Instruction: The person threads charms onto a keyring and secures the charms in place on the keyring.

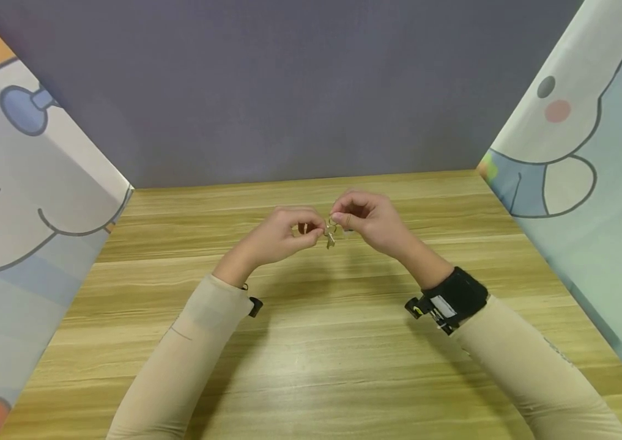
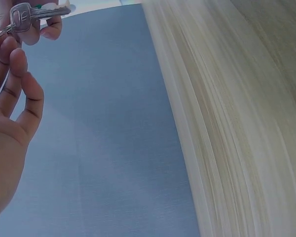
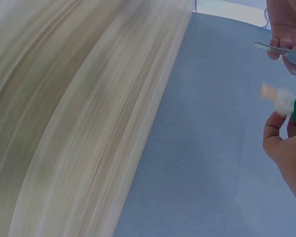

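Two hands meet above the middle of the wooden bench (image 1: 311,342), raised off its surface. The left hand (image 1: 280,235) pinches a silver key (image 2: 32,15) with curled fingertips, the key hanging between both hands. The right hand (image 1: 371,220) has its fingers curled round a small white and green piece (image 3: 288,101), just beside the key. Cartoon-printed panels (image 1: 30,201) stand at either side, with a grey wall (image 1: 288,91) behind.
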The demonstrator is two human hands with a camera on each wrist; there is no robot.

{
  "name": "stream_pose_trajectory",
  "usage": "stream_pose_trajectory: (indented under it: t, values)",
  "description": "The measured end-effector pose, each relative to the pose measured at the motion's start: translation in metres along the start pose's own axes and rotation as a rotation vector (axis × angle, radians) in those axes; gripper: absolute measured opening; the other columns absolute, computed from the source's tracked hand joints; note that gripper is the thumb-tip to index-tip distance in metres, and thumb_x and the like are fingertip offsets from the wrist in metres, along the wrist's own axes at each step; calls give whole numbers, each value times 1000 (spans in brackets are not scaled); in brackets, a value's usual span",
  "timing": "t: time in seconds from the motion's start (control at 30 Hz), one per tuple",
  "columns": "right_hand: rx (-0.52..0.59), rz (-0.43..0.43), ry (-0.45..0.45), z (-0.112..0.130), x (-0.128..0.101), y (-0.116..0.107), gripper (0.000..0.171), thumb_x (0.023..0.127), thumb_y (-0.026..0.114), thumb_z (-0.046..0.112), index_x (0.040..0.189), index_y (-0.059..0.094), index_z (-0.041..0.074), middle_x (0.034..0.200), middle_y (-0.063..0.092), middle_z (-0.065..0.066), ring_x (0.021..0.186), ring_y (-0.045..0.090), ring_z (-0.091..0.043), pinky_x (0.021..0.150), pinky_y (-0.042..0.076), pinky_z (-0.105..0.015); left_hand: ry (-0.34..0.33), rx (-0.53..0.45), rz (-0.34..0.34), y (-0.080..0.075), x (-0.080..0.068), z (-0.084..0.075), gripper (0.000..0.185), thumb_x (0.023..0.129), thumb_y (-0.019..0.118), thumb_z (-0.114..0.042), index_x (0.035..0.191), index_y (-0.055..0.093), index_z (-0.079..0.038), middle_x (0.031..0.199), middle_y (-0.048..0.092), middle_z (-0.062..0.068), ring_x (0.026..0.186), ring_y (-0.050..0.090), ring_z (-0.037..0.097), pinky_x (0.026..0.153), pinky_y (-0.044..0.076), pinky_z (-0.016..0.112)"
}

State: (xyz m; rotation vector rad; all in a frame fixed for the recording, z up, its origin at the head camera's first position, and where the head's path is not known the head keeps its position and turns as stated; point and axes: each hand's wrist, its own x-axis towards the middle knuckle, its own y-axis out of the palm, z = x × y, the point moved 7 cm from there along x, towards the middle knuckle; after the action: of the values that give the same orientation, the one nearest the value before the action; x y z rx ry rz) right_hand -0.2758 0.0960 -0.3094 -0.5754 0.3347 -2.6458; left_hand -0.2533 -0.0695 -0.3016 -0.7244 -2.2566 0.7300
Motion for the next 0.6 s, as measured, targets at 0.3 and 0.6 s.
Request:
stream_pose_trajectory:
  t: [0.3, 0.6]
  values:
    - [1, 13, 5, 2, -2, 3, 7, 102, 69, 1, 103, 75, -3, 82, 65, 3, 68, 59, -14, 60, 49, -25, -18, 29, -33, -3, 1, 0, 12, 99, 65, -4, 92, 72, -11, 85, 66, -1, 79, 55, 13, 72, 46, 29]
    - [0, 66, 53, 1, -3, 8, 9, 101, 72, 5, 105, 77, -1, 84, 70, -11, 68, 63, -14, 60, 51, -24, -51, 38, -2, -2, 1, 1, 11, 101, 63, -6, 94, 70, -11, 88, 65, 0, 80, 55, 16, 74, 47, 32]
